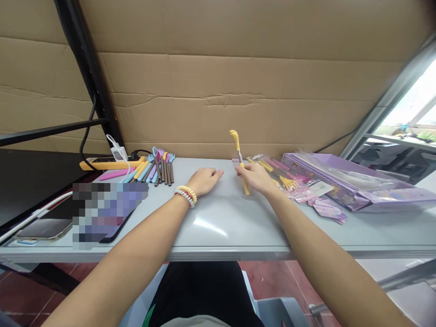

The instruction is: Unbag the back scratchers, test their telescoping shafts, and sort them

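Note:
My right hand (256,177) is closed round a yellow back scratcher (240,160), held upright with its claw end up and its yellow grip below my fingers. My left hand (204,180) rests on the grey table (221,227), palm down, fingers loosely curled, nothing in it; beaded bracelets (185,195) circle that wrist. A row of several back scratchers (153,170) with pink, yellow and blue handles lies to the left of my left hand. To the right of my right hand lie packaged back scratchers (284,179) in clear wrap.
A purple box (357,184) with clear plastic lies at the right, pink labels (327,209) in front of it. A yellow power strip (109,162) with a white charger sits at the back left. A phone (44,228) lies at the left edge. Cardboard sheets form the back wall.

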A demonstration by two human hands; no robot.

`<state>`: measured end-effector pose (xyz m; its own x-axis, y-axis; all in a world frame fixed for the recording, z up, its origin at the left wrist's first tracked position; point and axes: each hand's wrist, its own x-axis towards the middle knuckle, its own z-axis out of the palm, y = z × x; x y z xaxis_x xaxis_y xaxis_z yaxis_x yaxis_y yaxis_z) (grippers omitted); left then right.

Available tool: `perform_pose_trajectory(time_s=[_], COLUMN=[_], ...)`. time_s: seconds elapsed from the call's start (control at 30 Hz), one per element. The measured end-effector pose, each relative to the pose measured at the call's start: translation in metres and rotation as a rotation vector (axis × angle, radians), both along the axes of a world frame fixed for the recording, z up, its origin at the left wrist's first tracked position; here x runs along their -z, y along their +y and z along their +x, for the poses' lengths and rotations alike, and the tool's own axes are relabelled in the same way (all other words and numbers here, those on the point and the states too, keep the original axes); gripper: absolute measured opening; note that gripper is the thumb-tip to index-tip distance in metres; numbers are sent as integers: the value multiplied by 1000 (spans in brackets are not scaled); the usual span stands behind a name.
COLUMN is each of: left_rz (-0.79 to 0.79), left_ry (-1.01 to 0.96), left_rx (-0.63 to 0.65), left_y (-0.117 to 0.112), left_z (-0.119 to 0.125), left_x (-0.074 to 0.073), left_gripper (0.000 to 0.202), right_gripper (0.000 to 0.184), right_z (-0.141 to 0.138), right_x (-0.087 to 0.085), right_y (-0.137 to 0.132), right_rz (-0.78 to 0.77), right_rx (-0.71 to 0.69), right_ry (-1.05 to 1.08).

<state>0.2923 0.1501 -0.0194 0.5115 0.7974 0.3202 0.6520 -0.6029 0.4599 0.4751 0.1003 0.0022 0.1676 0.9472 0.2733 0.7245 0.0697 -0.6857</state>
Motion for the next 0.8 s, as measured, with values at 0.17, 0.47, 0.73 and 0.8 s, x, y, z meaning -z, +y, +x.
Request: perform_pose_trajectory(time_s=[0.17,0.47,0.73,0.8], left_rz=[-30,-205,80,83], left_ry=[-139,-314,-56,-104], left_rx=[222,295,7,46], left_y=[-8,-10,1,1], left_z=[2,6,-1,0], left_x=[0,0,1,1], left_gripper=[50,38,24,28], right_gripper=[40,32,31,34], right_z=[-2,2,10,11], right_x=[-1,1,-4,-2], right_y=[-4,-2,4,5], right_rz=[-1,-68,80,58], right_rx=[-288,-428,-231,-258], right_ry=[306,667,881,876])
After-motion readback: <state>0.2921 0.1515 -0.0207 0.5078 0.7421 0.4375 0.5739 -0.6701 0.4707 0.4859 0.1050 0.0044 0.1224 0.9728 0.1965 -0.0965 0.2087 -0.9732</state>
